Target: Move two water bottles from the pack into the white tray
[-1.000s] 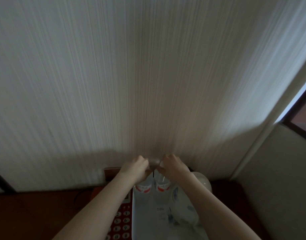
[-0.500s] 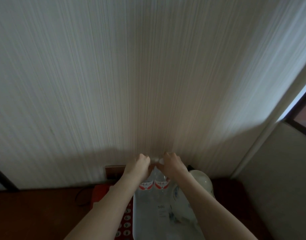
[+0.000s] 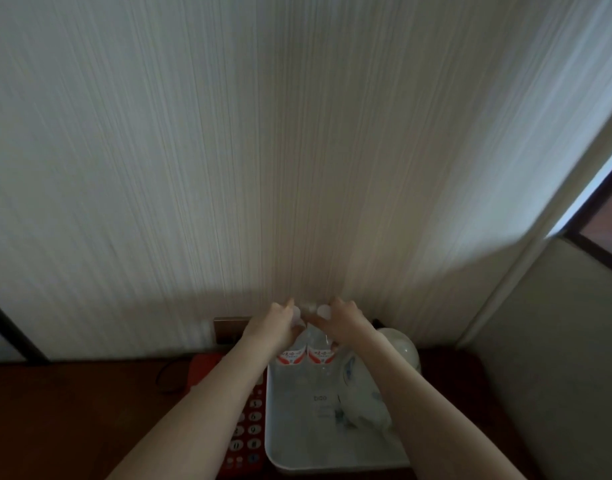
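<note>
Two clear water bottles with red and white labels stand upright side by side at the far end of the white tray (image 3: 273, 455). My left hand (image 3: 271, 325) grips the neck of the left bottle (image 3: 290, 356). My right hand (image 3: 344, 320) grips the neck of the right bottle (image 3: 320, 355). White caps show just above both hands. The pack itself is not in view.
A crumpled clear plastic wrapper (image 3: 361, 403) lies in the tray's right half. A red telephone (image 3: 245, 434) with a keypad sits left of the tray. A white kettle (image 3: 399, 348) stands behind the tray at the right. All rest on a dark wooden table (image 3: 72, 420) against a striped wall.
Both hands and the two bottles appear to have shifted slightly away from me toward the wall, and the view has tilted; the grips are unchanged.
</note>
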